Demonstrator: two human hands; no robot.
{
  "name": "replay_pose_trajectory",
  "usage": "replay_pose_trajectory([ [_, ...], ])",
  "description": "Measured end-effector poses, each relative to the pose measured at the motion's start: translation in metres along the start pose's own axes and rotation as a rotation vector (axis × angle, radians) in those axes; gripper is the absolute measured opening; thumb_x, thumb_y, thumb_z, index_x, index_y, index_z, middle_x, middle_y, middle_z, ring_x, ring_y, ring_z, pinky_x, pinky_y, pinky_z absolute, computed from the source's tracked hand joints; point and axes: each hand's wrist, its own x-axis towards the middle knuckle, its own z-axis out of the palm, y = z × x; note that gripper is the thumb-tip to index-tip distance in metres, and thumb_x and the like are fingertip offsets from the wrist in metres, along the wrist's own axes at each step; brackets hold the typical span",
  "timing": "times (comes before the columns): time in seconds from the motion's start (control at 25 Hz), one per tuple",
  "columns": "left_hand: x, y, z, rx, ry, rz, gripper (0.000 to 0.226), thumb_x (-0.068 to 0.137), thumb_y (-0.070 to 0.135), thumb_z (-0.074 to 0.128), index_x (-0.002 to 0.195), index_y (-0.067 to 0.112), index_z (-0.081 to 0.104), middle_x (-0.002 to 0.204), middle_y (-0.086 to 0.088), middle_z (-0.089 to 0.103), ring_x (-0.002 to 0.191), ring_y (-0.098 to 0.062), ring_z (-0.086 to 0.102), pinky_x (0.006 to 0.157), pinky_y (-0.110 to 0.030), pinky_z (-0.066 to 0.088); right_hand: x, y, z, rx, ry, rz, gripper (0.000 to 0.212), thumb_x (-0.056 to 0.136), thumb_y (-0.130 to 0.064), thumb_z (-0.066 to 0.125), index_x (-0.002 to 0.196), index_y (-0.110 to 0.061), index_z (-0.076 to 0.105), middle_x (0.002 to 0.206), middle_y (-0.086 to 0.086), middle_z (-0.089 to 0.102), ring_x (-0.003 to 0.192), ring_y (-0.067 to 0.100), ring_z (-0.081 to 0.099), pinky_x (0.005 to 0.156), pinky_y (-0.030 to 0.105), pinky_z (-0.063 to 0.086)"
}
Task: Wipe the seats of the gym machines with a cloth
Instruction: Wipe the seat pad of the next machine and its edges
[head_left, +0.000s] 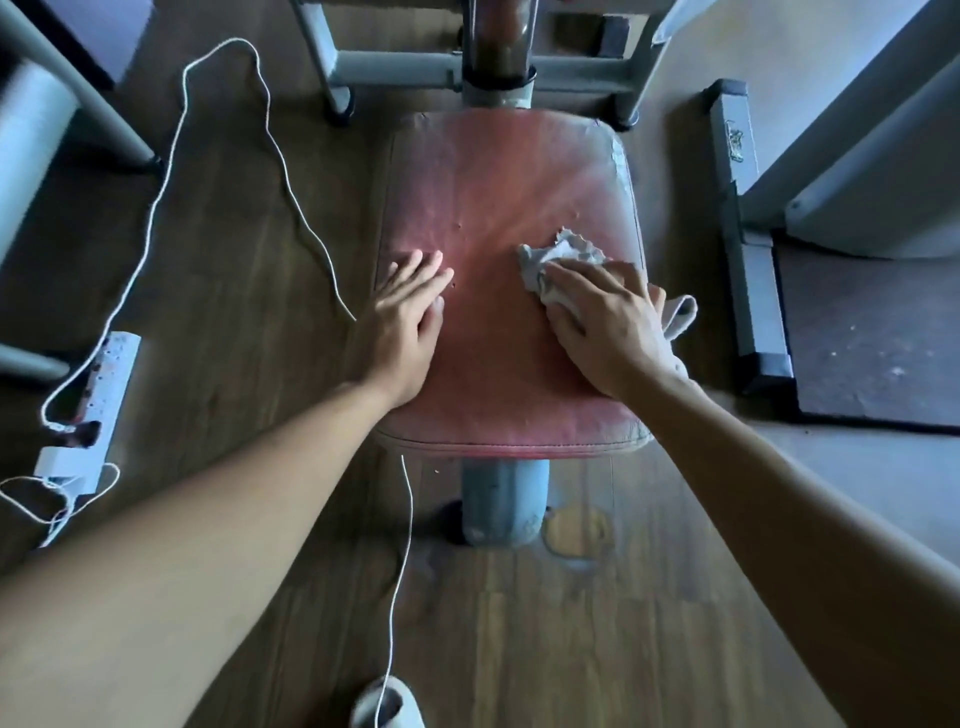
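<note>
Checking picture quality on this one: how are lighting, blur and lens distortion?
Head view: dim, flat light, with a pale sheen on the worn red padded seat; head view edges show wide-angle stretching of both forearms; the left hand and the right hand on the crumpled grey cloth are only slightly soft, without heavy motion blur.

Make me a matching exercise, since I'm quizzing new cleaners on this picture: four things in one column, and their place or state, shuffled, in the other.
Column one
1. left hand
2. cloth
3. power strip
4. seat

Column two
a. red, worn padding
b. on the floor, left of the seat
c. pressed under the right hand
d. flat on the seat, fingers straight

Pairs: 1-d, 2-c, 3-b, 4-a
</note>
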Motion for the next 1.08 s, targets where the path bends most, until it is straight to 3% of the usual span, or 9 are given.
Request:
replay_pose_trajectory([
  [0.2,0.000,0.000,-0.003,-0.020,0.020,-0.016,0.036,0.101,0.014,0.045,0.129,0.006,0.066,0.142,-0.011,0.057,0.140,-0.025,0.046,0.121,-0.038,0.028,-0.010,-0.004,0.000,0.051,0.070,0.020,0.040,0.097,-0.041,0.051,0.135,-0.035,0.058,0.138,-0.013,0.058,0.123,0.031,0.050,0.097,0.049,0.042],
  [0.36,0.002,0.002,-0.002,-0.062,0.004,-0.059,0.037,0.098,0.018,0.048,0.128,0.007,0.067,0.142,-0.010,0.057,0.140,-0.024,0.045,0.122,-0.029,0.022,-0.022,-0.011,0.000,0.053,0.128,0.059,0.037,0.094,-0.040,0.053,0.130,-0.033,0.062,0.134,-0.009,0.061,0.113,0.034,0.054,0.095,0.053,0.047],
  [0.48,0.004,0.001,-0.004,-0.114,-0.009,-0.082,0.039,0.095,0.018,0.051,0.129,0.006,0.066,0.144,-0.012,0.055,0.143,-0.024,0.041,0.121,-0.025,0.015,-0.024,-0.017,0.002,0.034,0.138,0.075,0.039,0.092,-0.044,0.051,0.129,-0.035,0.061,0.133,-0.008,0.062,0.116,0.032,0.054,0.097,0.052,0.047],
  [0.64,0.004,-0.001,-0.003,-0.106,-0.054,-0.038,0.044,0.092,0.022,0.055,0.133,0.010,0.063,0.149,-0.012,0.049,0.147,-0.024,0.035,0.124,-0.031,0.011,-0.023,-0.015,0.006,0.015,0.203,0.086,0.046,0.089,-0.054,0.046,0.128,-0.035,0.062,0.130,-0.008,0.064,0.115,0.030,0.059,0.097,0.048,0.049],
  [0.8,0.007,-0.004,-0.015,-0.027,-0.207,0.041,0.050,0.098,0.034,0.055,0.146,0.020,0.050,0.160,-0.004,0.034,0.153,-0.023,0.018,0.125,-0.036,0.001,-0.032,-0.015,0.010,-0.035,0.251,0.047,0.045,0.089,-0.059,0.043,0.122,-0.036,0.062,0.116,-0.005,0.068,0.105,0.030,0.063,0.087,0.046,0.054],
  [0.92,0.000,-0.004,-0.026,0.088,-0.327,0.103,0.058,0.102,0.043,0.048,0.155,0.023,0.034,0.165,0.001,0.020,0.155,-0.022,0.006,0.125,-0.036,-0.003,-0.047,-0.019,0.012,-0.058,0.293,0.058,0.048,0.087,-0.062,0.037,0.121,-0.038,0.061,0.113,-0.006,0.068,0.106,0.030,0.062,0.088,0.047,0.054],
  [1.08,-0.023,-0.003,-0.026,0.136,-0.330,0.130,0.062,0.103,0.046,0.044,0.157,0.022,0.026,0.166,0.004,0.014,0.155,-0.020,0.004,0.123,-0.033,-0.003,-0.063,-0.019,0.017,-0.059,0.321,0.065,0.045,0.088,-0.063,0.038,0.122,-0.044,0.060,0.118,-0.008,0.067,0.110,0.030,0.061,0.092,0.048,0.052],
])
